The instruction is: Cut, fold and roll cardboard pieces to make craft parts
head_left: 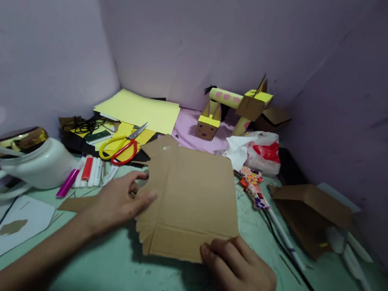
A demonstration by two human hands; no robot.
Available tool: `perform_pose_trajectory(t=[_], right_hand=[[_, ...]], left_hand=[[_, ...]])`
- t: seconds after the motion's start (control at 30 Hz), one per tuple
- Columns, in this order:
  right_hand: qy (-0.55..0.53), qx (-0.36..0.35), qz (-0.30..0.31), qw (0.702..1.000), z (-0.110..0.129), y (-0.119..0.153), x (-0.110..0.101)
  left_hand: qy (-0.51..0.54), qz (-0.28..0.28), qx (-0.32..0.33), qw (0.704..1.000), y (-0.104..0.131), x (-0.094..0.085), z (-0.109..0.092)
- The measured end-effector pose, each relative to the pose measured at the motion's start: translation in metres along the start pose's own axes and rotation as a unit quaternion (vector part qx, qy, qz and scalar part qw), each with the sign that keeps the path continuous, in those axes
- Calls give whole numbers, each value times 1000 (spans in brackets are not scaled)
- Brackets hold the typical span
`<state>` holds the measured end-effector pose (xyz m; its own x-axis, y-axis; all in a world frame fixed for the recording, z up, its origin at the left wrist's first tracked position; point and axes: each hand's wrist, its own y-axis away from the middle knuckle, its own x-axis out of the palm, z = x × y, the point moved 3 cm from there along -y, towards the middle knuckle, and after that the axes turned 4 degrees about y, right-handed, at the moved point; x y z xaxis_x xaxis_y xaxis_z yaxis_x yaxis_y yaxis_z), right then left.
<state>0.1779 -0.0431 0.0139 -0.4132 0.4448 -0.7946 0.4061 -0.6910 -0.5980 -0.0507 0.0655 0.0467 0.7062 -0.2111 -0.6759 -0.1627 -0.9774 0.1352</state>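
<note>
A flat piece of brown cardboard is in front of me, with crease lines along its left and lower sides and a torn left edge. Its shadow falls on the green tabletop below. My right hand grips its lower right corner, thumb on the near edge. At the left edge is my left hand, thumb over the cardboard and index finger curled beside the rim; its other fingers are hidden. Beyond the left hand lie scissors with red and yellow handles, resting on yellow paper scraps.
A white mug-like pot, markers and a white paper piece are at left. Behind stand a yellow cardboard animal and a small box head. A glue gun with its cord and a folded cardboard box lie right.
</note>
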Motion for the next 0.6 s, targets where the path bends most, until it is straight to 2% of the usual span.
perform_pose_trajectory(t=[0.07,0.13,0.2,0.23,0.27,0.3,0.33,0.4,0.47,0.53,0.6], right_hand=[[-20,8,-7,1000,3,3,2],[-53,14,-8,998,1,5,4],[-115,72,-19,991,-11,6,4],[-158,136,-43,977,-21,7,3],[-208,230,-59,949,-33,8,2],[-266,325,-92,903,-44,9,1],[-340,402,-107,843,-53,9,1],[-503,476,-74,718,-60,3,7],[-612,505,-28,608,-57,-5,13],[-659,522,-9,541,-50,-10,19],[-675,529,-15,515,-43,-13,25]], left_hand=[[103,19,-1,994,-4,11,-5],[183,12,-5,983,-7,18,-6],[211,-5,1,978,-8,20,-7],[207,-20,14,978,-7,19,-8],[201,-31,31,979,-6,17,-9],[199,-38,50,978,-5,15,-11],[200,-41,67,977,-4,14,-13],[210,-39,88,973,-4,11,-17],[230,-33,84,969,-9,8,-20],[249,-22,75,965,-17,6,-21],[263,-5,77,962,-24,6,-21]])
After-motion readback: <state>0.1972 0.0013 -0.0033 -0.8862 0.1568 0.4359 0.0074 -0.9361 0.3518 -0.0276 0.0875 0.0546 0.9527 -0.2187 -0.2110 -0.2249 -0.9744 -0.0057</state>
